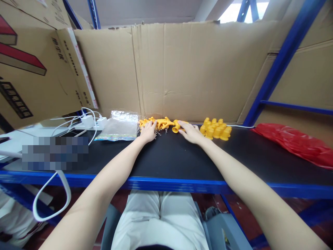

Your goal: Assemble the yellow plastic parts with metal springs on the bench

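Observation:
Both arms reach forward over a black tabletop [166, 156]. My left hand [148, 131] rests on a pile of orange-yellow plastic pieces [165, 122] with small metal springs [159, 132] sticking out; its fingers are spread. My right hand [191, 132] is at a few yellow flared plastic cups [176, 127] lying on their sides, fingers stretched out over them. Whether its fingertips grip any piece is partly hidden. Just right of that hand stands a cluster of several yellow stepped plastic cups [216, 129], grouped upright.
A clear plastic bag [118, 126] lies left of the pile. Beyond it are white chargers [88, 121] with cables. A red plastic bag [291, 142] lies at the far right. Cardboard [203, 69] walls the back; a blue frame post [283, 62] slants up at right.

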Demonstrator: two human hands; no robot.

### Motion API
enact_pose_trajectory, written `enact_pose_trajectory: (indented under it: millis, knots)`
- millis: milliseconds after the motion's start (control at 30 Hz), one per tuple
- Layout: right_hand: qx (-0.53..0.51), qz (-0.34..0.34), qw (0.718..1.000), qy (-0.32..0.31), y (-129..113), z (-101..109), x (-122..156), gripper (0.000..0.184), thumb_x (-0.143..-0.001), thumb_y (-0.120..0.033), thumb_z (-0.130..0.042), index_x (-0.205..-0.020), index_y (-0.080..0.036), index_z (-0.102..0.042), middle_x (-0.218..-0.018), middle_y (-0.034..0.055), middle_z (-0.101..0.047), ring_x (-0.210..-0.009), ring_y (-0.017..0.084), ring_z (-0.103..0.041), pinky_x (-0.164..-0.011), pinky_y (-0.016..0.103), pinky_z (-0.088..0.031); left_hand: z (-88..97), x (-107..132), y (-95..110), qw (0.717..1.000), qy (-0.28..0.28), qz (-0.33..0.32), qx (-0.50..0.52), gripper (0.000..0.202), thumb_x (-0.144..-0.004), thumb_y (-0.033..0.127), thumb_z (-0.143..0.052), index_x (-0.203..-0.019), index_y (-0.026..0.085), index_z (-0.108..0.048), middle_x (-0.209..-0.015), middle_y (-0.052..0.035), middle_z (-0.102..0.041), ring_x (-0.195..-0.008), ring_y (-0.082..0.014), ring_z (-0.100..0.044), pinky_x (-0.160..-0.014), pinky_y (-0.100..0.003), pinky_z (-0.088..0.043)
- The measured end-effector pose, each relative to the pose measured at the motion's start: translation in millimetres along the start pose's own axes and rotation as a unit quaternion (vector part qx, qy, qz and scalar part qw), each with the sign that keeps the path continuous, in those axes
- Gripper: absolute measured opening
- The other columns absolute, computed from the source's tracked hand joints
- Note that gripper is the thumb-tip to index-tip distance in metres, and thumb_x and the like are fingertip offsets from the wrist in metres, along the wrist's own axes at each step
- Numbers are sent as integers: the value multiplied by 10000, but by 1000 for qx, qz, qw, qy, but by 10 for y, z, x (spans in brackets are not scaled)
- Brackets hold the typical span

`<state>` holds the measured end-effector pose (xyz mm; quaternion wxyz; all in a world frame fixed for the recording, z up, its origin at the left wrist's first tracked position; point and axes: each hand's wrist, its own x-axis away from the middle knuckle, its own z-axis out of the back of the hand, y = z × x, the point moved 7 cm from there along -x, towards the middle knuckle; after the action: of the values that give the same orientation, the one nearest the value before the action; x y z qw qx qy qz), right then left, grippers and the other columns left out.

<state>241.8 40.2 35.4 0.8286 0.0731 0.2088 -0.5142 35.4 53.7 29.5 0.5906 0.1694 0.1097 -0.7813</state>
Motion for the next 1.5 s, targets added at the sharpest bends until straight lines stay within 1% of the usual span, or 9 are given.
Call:
enact_pose_trajectory:
  millis: [133, 367, 633, 767, 900, 1100, 1267, 1367, 1500]
  knots:
    - [-9, 22, 999, -34, -115, -100, -18, 442, -920, -437, -328, -1314, -267, -436, -1355, 80, -490, -1221, 267, -434, -958, 508, -303, 1, -4, 5, 1000, -9, 0, -7, 665, -767, 111, -391, -1419, 188, -287, -1348, -175, -387, -1212, -337, -386, -941, -494, -343]
    - [16, 10, 1000, 11, -140, -11, -24, 339, -927, -430, -324, -978, -188, -555, -1042, 93, -621, -914, 225, -569, -822, 406, -364, 98, -12, 6, 999, 30, 9, 4, 413, -864, 199, -330, -1243, 214, -493, -1196, -143, -474, -1125, -304, -444, -926, -467, -354]
    - [106, -29, 994, -30, -98, -137, -2, 472, -872, -526, -394, -1230, -252, -534, -1135, 140, -567, -1070, 311, -504, -820, 466, -351, 124, -4, 54, 998, 55, -5, -6, 351, -906, 390, -348, -1134, 200, -535, -1168, -132, -485, -1098, -287, -462, -924, -456, -366]
    - [114, -49, 991, -54, -56, -166, 9, 397, -894, -389, -387, -1234, -277, -558, -1108, 137, -603, -1061, 307, -521, -815, 467, -348, 125, -5, 86, 999, 50, -17, -2, 305, -896, 345, -380, -1070, 179, -568, -1147, -136, -507, -1085, -275, -486, -905, -419, -389]
    - [117, -55, 991, -20, -25, -94, 10, 434, -876, -255, -373, -1286, -222, -510, -1169, 146, -594, -1052, 303, -538, -814, 455, -344, 121, 1, 93, 999, 43, -17, 3, 312, -894, 358, -390, -1045, 168, -586, -1129, -137, -529, -1075, -267, -497, -906, -408, -390]
    - [122, -54, 990, 54, -6, 120, 28, 458, -866, -243, -370, -1293, -114, -473, -1164, 175, -586, -1050, 309, -520, -836, 440, -314, 209, 14, 102, 997, 77, -21, 18, 376, -919, 359, -340, -1193, 188, -533, -1121, -123, -534, -1088, -253, -494, -905, -390, -387]
    - [133, -13, 983, 128, -116, 306, 57, 448, -875, -216, -357, -1293, -97, -462, -1141, 171, -589, -1012, 298, -505, -839, 434, -291, 395, 84, 291, 982, 141, -108, 65, 463, -932, 360, -327, -1347, 164, -392, -1106, -118, -544, -1061, -228, -504, -902, -352, -393]
    - [126, 65, 975, 173, -275, 385, 82, 419, -880, -196, -373, -1279, -111, -468, -1139, 164, -595, -995, 281, -501, -854, 425, -277, 455, 142, 431, 968, 172, -162, 82, 506, -929, 387, -358, -1400, 210, -311, -1084, -97, -559, -1009, -209, -533, -867, -338, -415]
    - [124, 170, 957, 202, -486, 437, 137, 370, -894, -157, -369, -1243, -133, -488, -1133, 139, -605, -987, 243, -509, -894, 410, -259, 441, 146, 468, 967, 184, -155, 78, 426, -926, 370, -391, -1331, 241, -419, -1033, -83, -587, -940, -192, -574, -795, -310, -441]
